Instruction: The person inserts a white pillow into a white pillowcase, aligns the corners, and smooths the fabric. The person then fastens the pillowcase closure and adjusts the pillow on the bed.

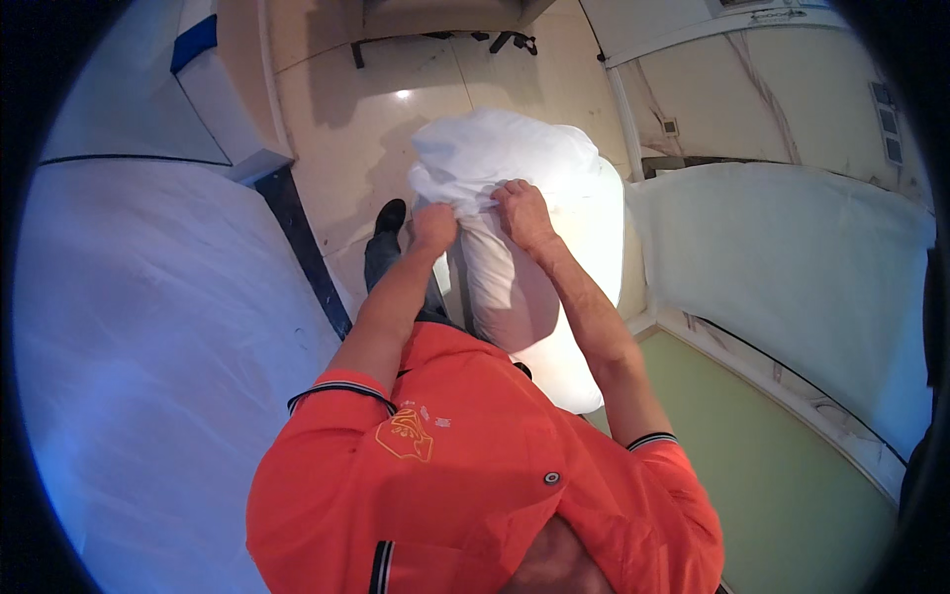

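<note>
My left hand [436,229] is closed on the edge of a bunched white cloth cover [505,152] in front of me. To its right, my right hand [521,211] pinches the same edge with curled fingers. From between the hands a white pillow or folded bedding [505,289] runs back towards my body, its far end reaching the cover. Both lie on a white padded surface [594,245]. How far the pillow reaches inside the cover is hidden by the cloth.
A bed with a white sheet [163,356] stands at the left, with a dark edge beside the tiled floor [356,126]. Ahead is a piece of furniture with dark legs [445,15]. A white-covered surface [772,245] and a green panel [757,453] are at the right.
</note>
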Demonstrator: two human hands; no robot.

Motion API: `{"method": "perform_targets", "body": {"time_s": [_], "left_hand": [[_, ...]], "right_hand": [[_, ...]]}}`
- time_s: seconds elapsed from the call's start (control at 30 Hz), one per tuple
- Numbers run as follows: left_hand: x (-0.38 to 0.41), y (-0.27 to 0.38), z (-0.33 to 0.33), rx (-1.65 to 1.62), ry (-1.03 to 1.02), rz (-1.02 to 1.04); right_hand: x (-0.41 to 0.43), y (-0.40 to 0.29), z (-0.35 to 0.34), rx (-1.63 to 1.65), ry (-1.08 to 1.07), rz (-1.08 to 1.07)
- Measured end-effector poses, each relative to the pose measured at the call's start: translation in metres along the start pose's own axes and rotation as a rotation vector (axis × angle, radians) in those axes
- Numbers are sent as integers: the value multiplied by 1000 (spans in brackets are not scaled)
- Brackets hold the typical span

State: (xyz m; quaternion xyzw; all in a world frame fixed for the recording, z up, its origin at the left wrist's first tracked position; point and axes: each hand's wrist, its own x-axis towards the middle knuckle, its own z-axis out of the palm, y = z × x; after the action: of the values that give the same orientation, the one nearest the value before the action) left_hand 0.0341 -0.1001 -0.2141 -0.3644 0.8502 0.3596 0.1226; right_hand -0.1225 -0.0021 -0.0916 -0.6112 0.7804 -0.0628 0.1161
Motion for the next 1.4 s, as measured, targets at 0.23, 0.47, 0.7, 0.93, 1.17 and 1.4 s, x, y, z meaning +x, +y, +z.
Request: {"method": "perform_targets", "body": {"time_s": [0.23, 0.47, 0.7, 0.93, 1.17, 1.4], "left_hand": [[-52, 24, 0, 14, -18, 125], [-49, 59, 0, -128, 204, 497], [-54, 64, 11, -351, 277, 303], [-56, 34, 27, -110, 52, 256], [-53, 30, 9, -63, -138, 156], [-79, 73, -34, -151, 205, 516]], "right_hand": [[-27, 9, -15, 83, 156, 31], [-47, 46, -17, 58, 262, 98], [-67, 40, -40, 24, 198, 139], [-75, 26, -31, -10, 187, 14], [-79, 50, -40, 33, 492, 302], [-89, 100, -20, 112, 358, 591]]}}
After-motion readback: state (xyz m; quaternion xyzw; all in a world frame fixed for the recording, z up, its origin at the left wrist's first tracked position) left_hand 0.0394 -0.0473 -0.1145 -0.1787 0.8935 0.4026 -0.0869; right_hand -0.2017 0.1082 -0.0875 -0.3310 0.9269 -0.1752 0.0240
